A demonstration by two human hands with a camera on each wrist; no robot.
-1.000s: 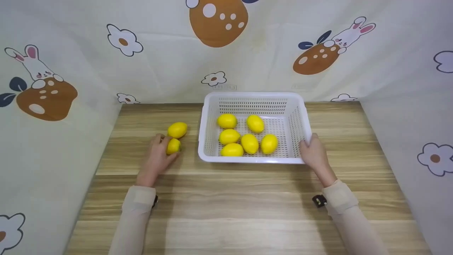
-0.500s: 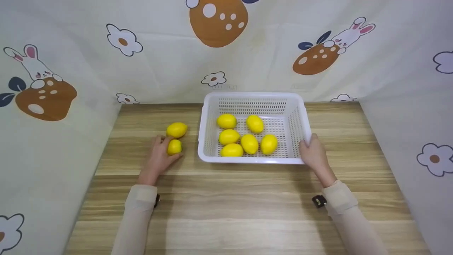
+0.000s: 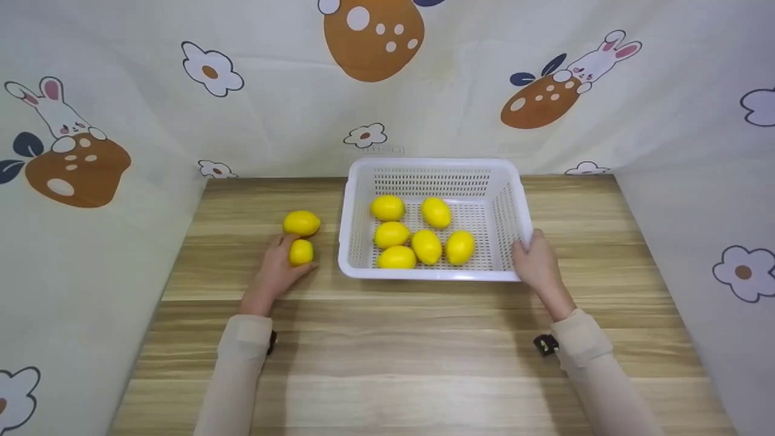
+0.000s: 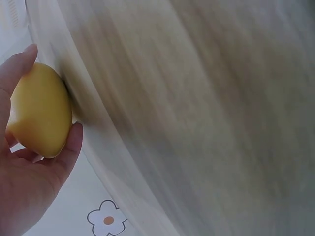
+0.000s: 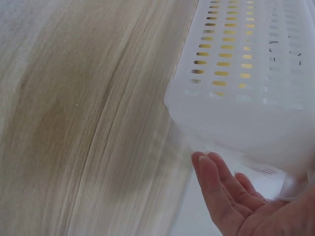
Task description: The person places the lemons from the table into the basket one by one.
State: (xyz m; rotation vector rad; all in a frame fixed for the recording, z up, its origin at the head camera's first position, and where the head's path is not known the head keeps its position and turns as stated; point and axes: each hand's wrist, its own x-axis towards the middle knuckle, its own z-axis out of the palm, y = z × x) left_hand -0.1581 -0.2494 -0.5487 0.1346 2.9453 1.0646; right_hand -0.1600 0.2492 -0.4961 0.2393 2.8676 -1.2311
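On the left of the head view my left hand [image 3: 278, 266] grips a yellow lemon [image 3: 301, 252], thumb on its near side and fingers on its far side. The left wrist view shows this lemon [image 4: 42, 110] between thumb and fingers, close to the wood surface. A second lemon [image 3: 301, 223] lies just beyond it. My right hand [image 3: 537, 260] holds the white plastic basket [image 3: 436, 275] by its right rim near the front corner, thumb over the edge. In the right wrist view, the fingers of that hand [image 5: 241, 201] reach along the outside of the basket wall [image 5: 236, 118].
Inside the basket lie several lemons, one of them a lemon [image 3: 460, 247] near the right wall. The wood-grain table [image 3: 412, 357] is bordered by a cream cloth [image 3: 272, 121] with rabbit and flower prints at the back and both sides.
My left hand and its lemon have shifted slightly right and toward the near side. More of the lemon shows past the fingers. The right hand and the basket stay in place.
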